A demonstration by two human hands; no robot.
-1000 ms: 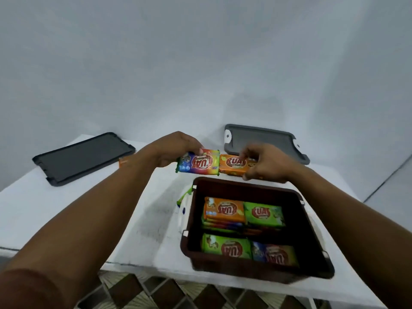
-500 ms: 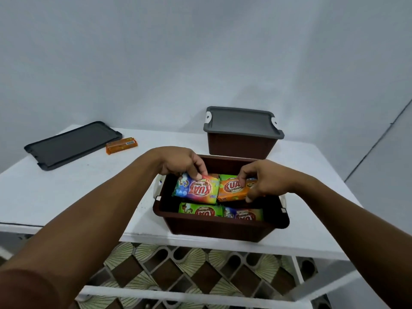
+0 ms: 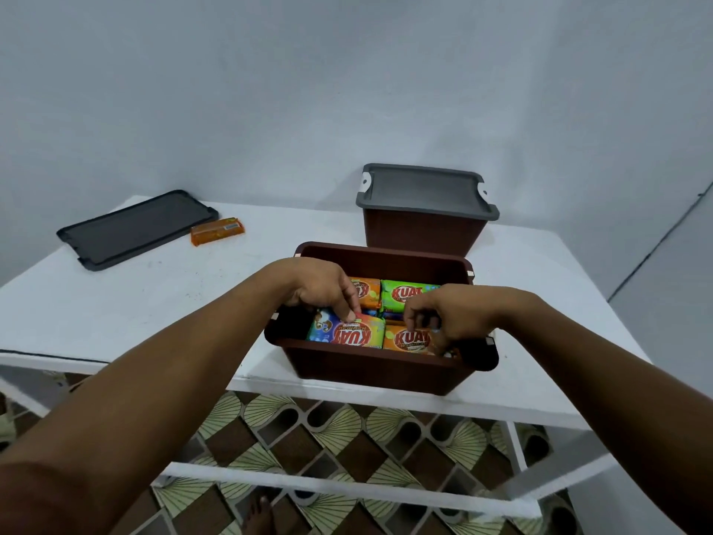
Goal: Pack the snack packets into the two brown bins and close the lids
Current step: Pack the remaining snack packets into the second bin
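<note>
Multicolour packet (image 3: 347, 334), orange packet (image 3: 409, 339) in open brown bin (image 3: 378, 366) on table (image 3: 135, 303) | left hand (image 3: 324, 291) pinches multicolour packet | right hand (image 3: 447, 318) grips orange packet | lidded bin (image 3: 424, 233) behind | loose lid (image 3: 135, 229), stray packet (image 3: 218, 230) far left

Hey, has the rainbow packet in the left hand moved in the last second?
Yes. The rainbow packet went from beyond the far rim of the open bin to inside it, near left corner, left hand on it.

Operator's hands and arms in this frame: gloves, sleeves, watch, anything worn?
Nothing worn that shows. Left hand and right hand are bare: no gloves, rings or watch visible. Left forearm and right forearm are bare to the frame edge, no sleeve in view.
</note>
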